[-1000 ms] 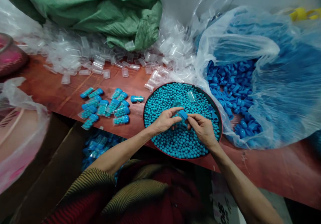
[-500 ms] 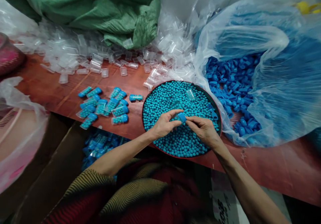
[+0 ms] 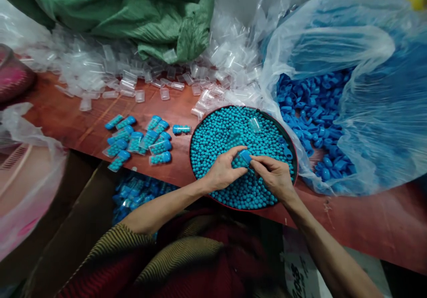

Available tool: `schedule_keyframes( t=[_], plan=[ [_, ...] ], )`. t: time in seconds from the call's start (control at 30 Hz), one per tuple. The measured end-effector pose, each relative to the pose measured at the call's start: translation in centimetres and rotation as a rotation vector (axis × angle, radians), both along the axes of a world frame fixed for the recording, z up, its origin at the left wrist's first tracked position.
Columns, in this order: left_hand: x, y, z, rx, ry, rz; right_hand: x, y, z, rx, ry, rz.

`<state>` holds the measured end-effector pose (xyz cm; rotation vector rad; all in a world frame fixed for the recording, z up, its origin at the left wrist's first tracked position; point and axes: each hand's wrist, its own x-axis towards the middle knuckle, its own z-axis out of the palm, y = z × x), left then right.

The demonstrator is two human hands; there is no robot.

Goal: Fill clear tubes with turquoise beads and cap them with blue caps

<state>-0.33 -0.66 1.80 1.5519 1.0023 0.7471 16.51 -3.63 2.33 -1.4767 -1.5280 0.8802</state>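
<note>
Over a round tray (image 3: 194,173) of small blue balls (image 3: 216,131), my left hand (image 3: 223,170) grips a small clear container (image 3: 238,160) between thumb and fingers. A blue cap (image 3: 246,156) sits on its right end. My right hand (image 3: 275,177) is closed, its thumb and fingertips pinching at that cap. Blue balls seem to show through the container's wall, though fingers cover part of it. Another clear container (image 3: 255,125) lies on the balls near the far rim, and a loose blue cap (image 3: 286,150) rests by the right rim.
Filled, capped containers (image 3: 148,138) lie left of the tray on the reddish table (image 3: 182,173). Clear containers (image 3: 128,82) are heaped behind, below a green sack (image 3: 133,13). A plastic bag (image 3: 373,155) of blue caps (image 3: 310,111) stands right. More filled containers (image 3: 136,191) lie below the table edge.
Both hands and the held container have shifted very slightly right. The whole view has moved a little too. My grip on the container and its cap looks the same.
</note>
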Motion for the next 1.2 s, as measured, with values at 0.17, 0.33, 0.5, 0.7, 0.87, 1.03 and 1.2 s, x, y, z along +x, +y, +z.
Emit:
schedule_keyframes(
  t=[0.17, 0.33, 0.5, 0.7, 0.87, 1.03, 1.2],
  plan=[
    [-0.7, 0.2, 0.6, -0.019, 0.023, -0.100, 0.9, 0.2, 0.3, -0.025, -0.004, 0.182],
    [-0.8, 0.1, 0.6, -0.018, 0.002, -0.091, 0.4, -0.4, -0.2, 0.033, -0.079, 0.166],
    [-0.9, 0.0, -0.1, -0.073, -0.068, -0.064, 0.9, -0.5, 0.5, -0.043, -0.042, 0.255],
    [-1.1, -0.4, -0.3, -0.212, -0.227, -0.188, 1.9, 0.7, 0.8, -0.201, 0.308, 0.110],
    [-0.8, -1.0, 0.5, -0.201, -0.170, -0.110, 0.4, 0.3, 0.4, -0.019, 0.037, 0.078],
    [-0.5, -1.2, 0.6, -0.068, -0.168, -0.034, -1.3, -1.0, 0.2, 0.169, -0.387, 0.257],
    [-0.4, -1.3, 1.5, -0.041, -0.166, -0.036, -2.8, -1.6, -0.6, 0.268, -0.543, 0.147]
  ],
)
